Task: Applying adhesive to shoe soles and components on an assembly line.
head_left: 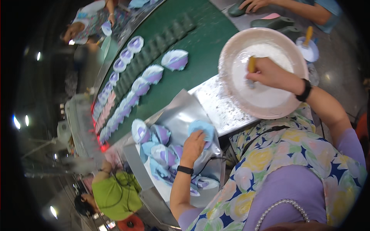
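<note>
My right hand (pixel 269 73) is closed around a brush (pixel 252 64) with a yellow handle. Its bristle end is down at the white liquid (pixel 269 98) inside a wide pale pink basin (pixel 224 90). Over a sheet-metal bin at the table's edge, my left hand (pixel 194 147) grips a light blue shoe upper (pixel 202 128). Its fingertips lie on the upper, and the thumb side is partly hidden. Beneath and left of that hand, several purple and light blue shoe uppers (pixel 162 154) lie heaped in the metal bin (pixel 178 106).
A green conveyor belt (pixel 210 23) carries rows of purple-blue uppers (pixel 140 86) and dark shoe lasts (pixel 154 48). Right of the basin stands a small white container (pixel 311 52) with another yellow-handled brush (pixel 308 34). Co-workers are at the far right, far left and in green (pixel 115 192) at lower left.
</note>
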`<action>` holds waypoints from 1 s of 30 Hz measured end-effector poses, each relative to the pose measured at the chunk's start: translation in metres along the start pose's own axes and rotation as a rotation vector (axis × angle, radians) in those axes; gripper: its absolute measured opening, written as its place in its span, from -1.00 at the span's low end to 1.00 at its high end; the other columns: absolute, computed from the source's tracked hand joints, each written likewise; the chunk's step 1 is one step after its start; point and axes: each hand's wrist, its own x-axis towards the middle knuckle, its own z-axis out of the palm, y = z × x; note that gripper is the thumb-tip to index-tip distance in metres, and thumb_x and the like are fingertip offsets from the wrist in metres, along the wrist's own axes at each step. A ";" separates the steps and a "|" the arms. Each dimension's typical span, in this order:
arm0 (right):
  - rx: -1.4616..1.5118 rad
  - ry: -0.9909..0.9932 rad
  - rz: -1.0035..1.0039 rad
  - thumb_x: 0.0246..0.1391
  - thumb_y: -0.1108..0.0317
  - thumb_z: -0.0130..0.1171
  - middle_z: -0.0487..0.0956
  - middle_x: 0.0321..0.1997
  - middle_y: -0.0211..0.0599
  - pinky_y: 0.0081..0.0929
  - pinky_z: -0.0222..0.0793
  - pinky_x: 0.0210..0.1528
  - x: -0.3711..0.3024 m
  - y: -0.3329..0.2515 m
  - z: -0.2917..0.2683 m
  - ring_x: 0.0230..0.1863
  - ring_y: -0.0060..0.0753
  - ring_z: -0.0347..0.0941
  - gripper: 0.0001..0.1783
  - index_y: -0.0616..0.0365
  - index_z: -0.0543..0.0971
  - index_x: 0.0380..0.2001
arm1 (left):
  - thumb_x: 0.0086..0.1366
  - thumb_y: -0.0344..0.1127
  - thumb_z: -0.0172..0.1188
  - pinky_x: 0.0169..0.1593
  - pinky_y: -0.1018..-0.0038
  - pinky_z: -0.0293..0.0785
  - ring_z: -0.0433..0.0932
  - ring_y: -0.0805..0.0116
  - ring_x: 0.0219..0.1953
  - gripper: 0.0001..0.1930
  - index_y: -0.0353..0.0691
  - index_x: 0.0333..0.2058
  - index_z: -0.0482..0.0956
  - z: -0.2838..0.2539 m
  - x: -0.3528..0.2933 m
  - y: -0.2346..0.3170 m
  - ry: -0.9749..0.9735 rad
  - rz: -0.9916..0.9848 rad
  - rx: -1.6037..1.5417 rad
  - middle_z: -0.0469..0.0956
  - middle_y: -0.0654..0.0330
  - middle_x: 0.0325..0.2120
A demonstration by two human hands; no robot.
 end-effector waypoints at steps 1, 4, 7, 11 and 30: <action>0.096 0.031 -0.018 0.01 0.33 0.28 0.57 -0.52 -0.17 -0.44 0.38 -0.43 0.001 -0.008 0.008 -0.52 -0.39 0.49 -0.79 0.27 0.52 -0.47 | 0.04 -0.54 0.22 0.00 0.14 0.46 0.49 -0.08 -0.05 -0.44 -0.21 0.09 0.42 0.004 0.006 -0.010 -0.003 0.040 0.001 0.50 -0.02 -0.05; -0.053 -0.170 -0.050 0.03 0.34 0.26 0.57 -0.48 -0.10 -0.31 0.40 -0.32 -0.005 -0.018 0.019 -0.41 -0.14 0.54 -0.80 0.26 0.51 -0.41 | 0.13 -0.50 0.20 -0.14 0.21 0.54 0.57 -0.02 -0.17 -0.54 -0.27 0.06 0.41 -0.005 0.030 -0.025 0.196 -0.241 -0.005 0.54 0.02 -0.11; -0.215 -0.199 -0.230 0.02 0.35 0.24 0.58 -0.43 -0.08 -0.23 0.39 -0.25 -0.015 -0.001 0.016 -0.35 -0.02 0.53 -0.80 0.24 0.50 -0.38 | 0.26 -0.41 0.15 -0.11 0.28 0.57 0.60 0.14 -0.15 -0.61 -0.28 0.07 0.41 -0.038 0.056 -0.019 0.443 -0.485 -0.695 0.54 0.09 -0.10; -0.327 -0.152 -0.152 0.00 0.35 0.26 0.58 -0.37 -0.07 -0.25 0.37 -0.22 -0.013 0.005 -0.028 -0.31 0.00 0.52 -0.81 0.21 0.50 -0.38 | 0.38 -0.29 0.03 0.05 0.26 0.57 0.57 0.19 -0.02 -0.60 -0.26 0.15 0.38 -0.061 0.077 0.000 0.603 -0.591 -1.506 0.52 0.11 -0.03; 0.280 0.385 -0.141 0.03 0.17 0.29 0.60 -0.52 -0.09 -0.40 0.41 -0.44 -0.030 -0.042 -0.057 -0.55 -0.29 0.54 -0.61 0.38 0.54 -0.37 | 0.40 -0.07 -0.03 0.21 0.14 0.41 0.40 0.12 0.18 -0.51 -0.11 0.22 0.26 -0.056 0.202 0.110 0.754 0.113 -0.238 0.36 0.16 0.15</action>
